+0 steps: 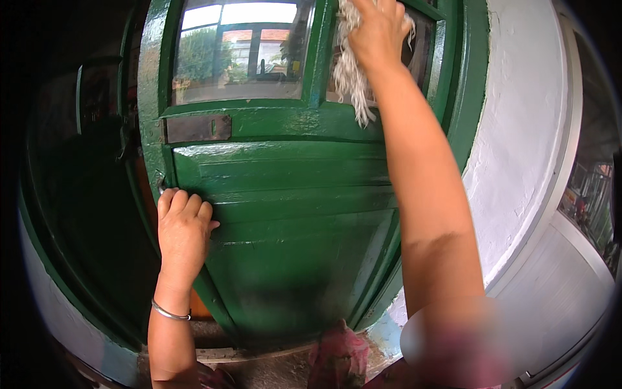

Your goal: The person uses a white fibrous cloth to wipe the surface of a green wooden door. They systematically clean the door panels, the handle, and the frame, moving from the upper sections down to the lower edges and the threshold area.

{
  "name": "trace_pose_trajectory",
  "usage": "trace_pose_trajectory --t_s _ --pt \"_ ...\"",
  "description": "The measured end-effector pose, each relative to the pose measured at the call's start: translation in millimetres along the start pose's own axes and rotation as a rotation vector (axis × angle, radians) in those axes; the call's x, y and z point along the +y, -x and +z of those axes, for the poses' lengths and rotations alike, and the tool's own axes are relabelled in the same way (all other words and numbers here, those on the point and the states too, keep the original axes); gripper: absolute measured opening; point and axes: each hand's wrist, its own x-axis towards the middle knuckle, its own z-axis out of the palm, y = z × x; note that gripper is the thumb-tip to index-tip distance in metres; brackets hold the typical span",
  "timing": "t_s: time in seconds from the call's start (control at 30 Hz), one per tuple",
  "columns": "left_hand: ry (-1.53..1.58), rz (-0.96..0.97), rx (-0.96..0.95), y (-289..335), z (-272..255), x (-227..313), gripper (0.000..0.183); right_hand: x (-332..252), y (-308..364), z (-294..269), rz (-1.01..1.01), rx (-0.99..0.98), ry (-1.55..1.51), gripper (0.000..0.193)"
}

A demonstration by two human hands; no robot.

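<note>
Green door (pixel 291 279), 2 glass panes (pixel 240 58) in its upper half; right hand (pixel 380 35) at door's upper right, fingers closed round a stringy off-white rag (pixel 353 81); strands hang over the right pane (pixel 422 55) and the door rail below it; left hand (pixel 184 223) at door's left edge, lower than the dark metal plate (pixel 197 128), fingers curled and bunched by a small metal fitting (pixel 162 186); can't tell if it grips that; bracelet (pixel 170 314) on left wrist; white wall (pixel 525 117) right of door.
</note>
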Motion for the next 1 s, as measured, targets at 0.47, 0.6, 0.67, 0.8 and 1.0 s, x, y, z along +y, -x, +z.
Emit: trace_pose_trajectory --t_s 0.47,0.6,0.67,0.8,1.0 --pt "-0.002 0.001 0.007 3.1 -3.1 -2.4 0.028 99.1 -10.6 -40.1 0.259 -0.420 0.457 0.037" --pt "0.018 0.028 0.011 3.3 -1.1 -6.9 0.027 97.2 -27.9 -51.7 0.222 -0.736 0.553 0.033" --pt "0.044 0.028 0.032 4.1 1.1 -5.0 0.027 86.5 -27.3 -62.6 0.183 -0.825 0.586 0.030" --pt "0.058 0.012 0.053 7.8 -1.8 -9.3 0.026 45.2 -11.7 -69.4 0.179 -1.002 0.650 0.026" --pt "0.044 0.012 0.035 8.4 -0.4 -8.3 0.025 36.3 34.8 -87.1 0.324 -1.184 0.562 0.028"
